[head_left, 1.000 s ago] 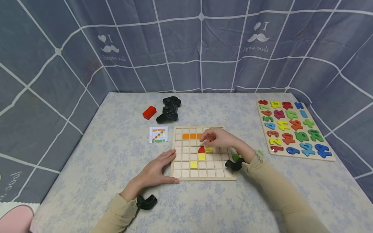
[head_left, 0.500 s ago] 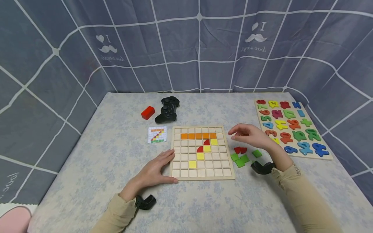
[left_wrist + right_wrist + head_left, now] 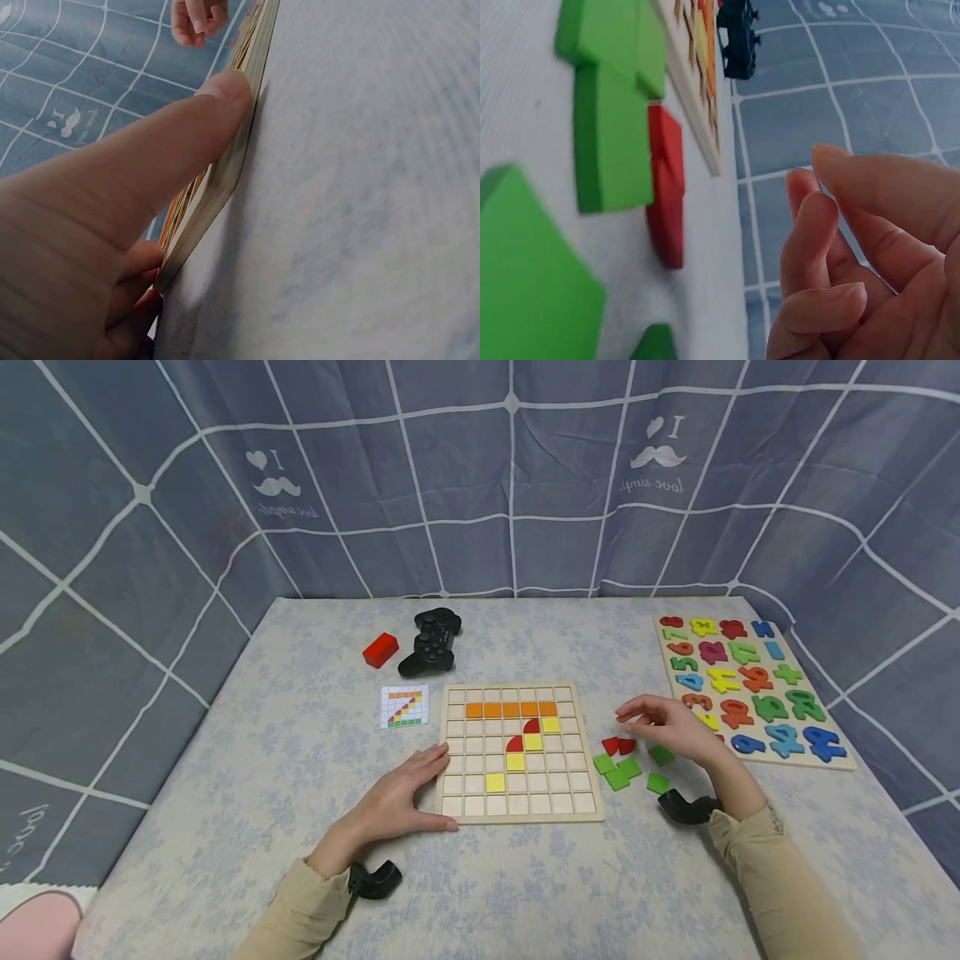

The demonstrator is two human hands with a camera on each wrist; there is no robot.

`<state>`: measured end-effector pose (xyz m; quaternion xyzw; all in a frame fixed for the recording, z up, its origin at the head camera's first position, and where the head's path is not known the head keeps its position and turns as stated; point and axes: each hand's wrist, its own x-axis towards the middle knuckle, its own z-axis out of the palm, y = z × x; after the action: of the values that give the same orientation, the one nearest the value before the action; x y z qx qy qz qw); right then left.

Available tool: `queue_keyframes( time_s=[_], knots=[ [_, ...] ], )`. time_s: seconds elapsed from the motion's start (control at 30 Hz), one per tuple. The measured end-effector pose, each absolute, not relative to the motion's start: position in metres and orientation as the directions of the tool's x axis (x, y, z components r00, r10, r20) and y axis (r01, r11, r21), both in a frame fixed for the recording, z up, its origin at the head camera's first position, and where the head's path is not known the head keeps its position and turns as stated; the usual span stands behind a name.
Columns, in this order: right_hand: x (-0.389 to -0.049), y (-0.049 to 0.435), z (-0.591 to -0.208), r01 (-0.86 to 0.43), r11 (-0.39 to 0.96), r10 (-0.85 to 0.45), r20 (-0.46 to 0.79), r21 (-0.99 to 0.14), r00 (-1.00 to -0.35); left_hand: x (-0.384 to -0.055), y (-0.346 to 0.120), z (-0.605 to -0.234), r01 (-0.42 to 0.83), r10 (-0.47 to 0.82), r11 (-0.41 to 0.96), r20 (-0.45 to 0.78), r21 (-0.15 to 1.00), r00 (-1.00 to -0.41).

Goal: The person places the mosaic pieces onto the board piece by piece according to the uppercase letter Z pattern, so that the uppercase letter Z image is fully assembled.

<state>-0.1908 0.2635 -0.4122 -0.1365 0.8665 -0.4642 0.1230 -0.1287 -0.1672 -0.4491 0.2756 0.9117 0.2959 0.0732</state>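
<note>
A wooden grid board [image 3: 562, 783] lies mid-table. It carries a row of orange squares [image 3: 512, 710], several yellow squares [image 3: 515, 762] on a diagonal and two red quarter-round pieces [image 3: 515, 744]. My left hand [image 3: 386, 793] rests against the board's near left corner; its thumb [image 3: 187, 124] touches the front edge and its fingers the left side. My right hand [image 3: 667, 727] hovers right of the board with nothing between thumb and fingers. Beneath and left of it lie two loose red pieces [image 3: 666, 180] and several green squares [image 3: 611, 142].
A pattern card [image 3: 405, 707] lies left of the board. Behind it are a red block [image 3: 381, 650] and a black game controller [image 3: 432, 643]. A number puzzle board [image 3: 753, 693] stands close to my right hand. Grid-printed curtains [image 3: 465, 485] enclose the table.
My right hand has left the board and moved right, then slightly lower toward the loose pieces. A red and a yellow piece at the diagonal's top came into sight. The left hand stays put.
</note>
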Motion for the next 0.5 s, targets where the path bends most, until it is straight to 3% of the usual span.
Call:
queue_keyframes(
  time_s=[0.5],
  knots=[
    [-0.190, 0.273, -0.424, -0.105, 0.586, -0.365, -0.146, -0.803, -0.919, -0.129, -0.167, -0.449, 0.453, 0.546, 0.672, 0.022, 0.586, -0.838]
  ],
)
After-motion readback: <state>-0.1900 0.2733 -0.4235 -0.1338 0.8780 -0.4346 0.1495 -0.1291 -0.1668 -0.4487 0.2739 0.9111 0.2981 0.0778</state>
